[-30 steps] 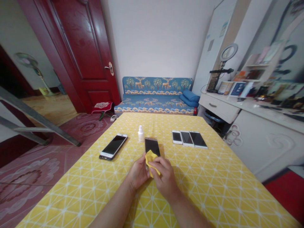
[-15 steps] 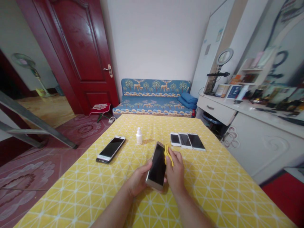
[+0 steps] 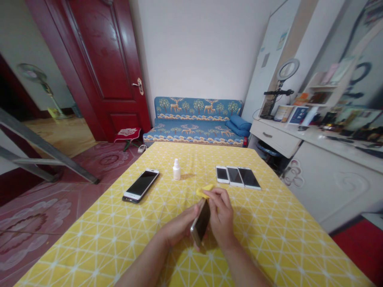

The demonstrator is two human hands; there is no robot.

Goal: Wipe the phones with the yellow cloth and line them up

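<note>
A gold-framed smartphone point(image 3: 201, 223) with a dark screen is tilted on its side above the table. My left hand point(image 3: 184, 224) is closed around its left edge, partly hidden behind it. In my right hand point(image 3: 222, 213) a yellow cloth point(image 3: 205, 191) is pinched at the phone's top end. A small white bottle point(image 3: 176, 170) stands upright beyond my hands. To the left lies a white-framed phone point(image 3: 141, 185) with something dark under its lower end. On the right, three white phones lie side by side: a small one point(image 3: 222, 174), a middle one point(image 3: 235, 176) and a larger one point(image 3: 249, 178).
A yellow patterned tablecloth point(image 3: 119, 243) covers the table. Beyond its far edge is a blue sofa point(image 3: 194, 125). A white dresser point(image 3: 326, 183) stands to the right. At the left are a metal ladder point(image 3: 68, 165) and a red stool point(image 3: 127, 134).
The held phone has turned from screen-up to more edge-on. My right hand has brought the yellow cloth from the phone's right edge to its top end.
</note>
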